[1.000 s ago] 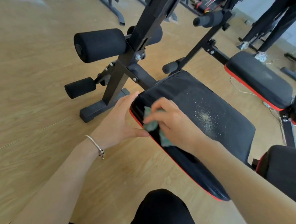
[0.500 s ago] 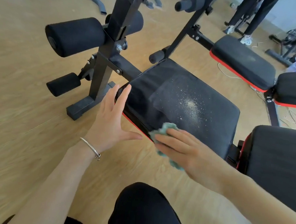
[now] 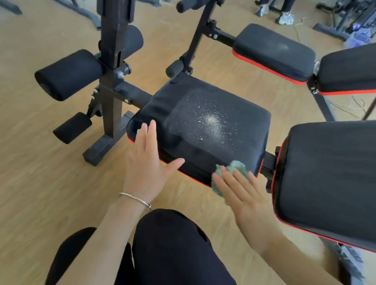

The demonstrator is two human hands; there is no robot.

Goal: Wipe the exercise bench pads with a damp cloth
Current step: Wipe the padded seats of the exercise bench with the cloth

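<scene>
Left hand (image 3: 146, 168), right hand (image 3: 243, 195), one cloth (image 3: 236, 167)

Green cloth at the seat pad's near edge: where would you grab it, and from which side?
Pinch the crumpled lump of the green cloth that pokes up past the straight fingers of the right hand, coming from above. That bunch is raised and uncovered; the rest is pressed flat against the near side of the seat pad under the hand, so probably harder to catch.

Pressing green cloth (image 3: 236, 168) against seat pad (image 3: 182, 146) near-right edge with flat right hand (image 3: 245, 197); holding left hand (image 3: 145, 168) (fingers straight) over near-left corner. White specks (image 3: 212, 120) mid-pad.
</scene>
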